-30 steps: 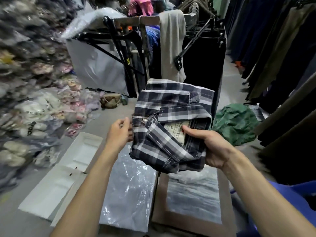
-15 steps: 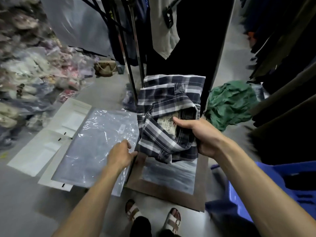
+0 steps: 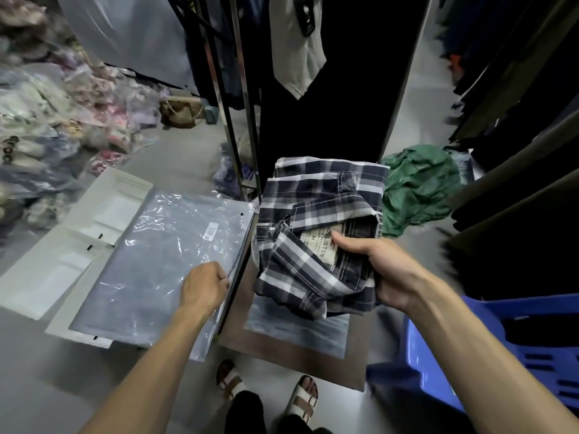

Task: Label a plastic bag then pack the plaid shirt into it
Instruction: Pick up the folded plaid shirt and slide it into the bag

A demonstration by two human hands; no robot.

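The folded plaid shirt [image 3: 316,214], navy with white and grey checks, hangs in the air at centre. My right hand [image 3: 382,270] grips its near right corner, thumb on the neck label. A clear plastic bag [image 3: 156,261] lies flat on the floor to the left, with a small barcode sticker [image 3: 210,230] near its far right corner. My left hand [image 3: 205,285] is closed on the bag's right edge, pinching the plastic.
White flat mailers [image 3: 62,261] lie under and left of the bag. A brown board [image 3: 282,346] with another clear bag sits below the shirt. A blue crate [image 3: 501,349] stands at right, a green garment [image 3: 416,189] behind, clothing racks all around. My sandalled feet [image 3: 269,393] are below.
My left hand let go of the shirt's left edge, dropped to the floor and took hold of the clear bag's right edge. The view tilted downward. My right hand kept hold of the shirt.
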